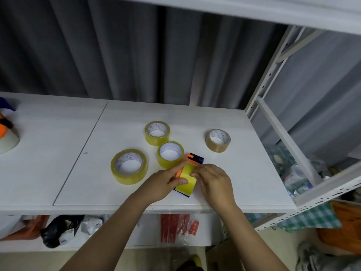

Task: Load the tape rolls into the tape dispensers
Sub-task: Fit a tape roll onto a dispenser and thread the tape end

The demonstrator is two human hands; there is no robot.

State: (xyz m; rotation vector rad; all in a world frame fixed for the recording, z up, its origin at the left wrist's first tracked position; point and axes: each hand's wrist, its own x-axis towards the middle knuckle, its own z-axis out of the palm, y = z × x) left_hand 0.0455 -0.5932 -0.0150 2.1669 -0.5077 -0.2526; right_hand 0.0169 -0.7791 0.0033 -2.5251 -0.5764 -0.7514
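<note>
A yellow tape roll sits on edge inside an orange, black and blue tape dispenser near the shelf's front edge. My left hand grips the dispenser and roll from the left, thumb on the yellow tape. My right hand pinches the roll's right side with its fingertips. Three yellow rolls lie flat on the white shelf: a large one, one just beyond my left hand, one further back. A brown roll lies to the right.
At the far left edge sit a clear tape roll and part of an orange dispenser. A grey curtain hangs behind. A white metal rack post rises at the right. Bags and red packets lie on the shelf below.
</note>
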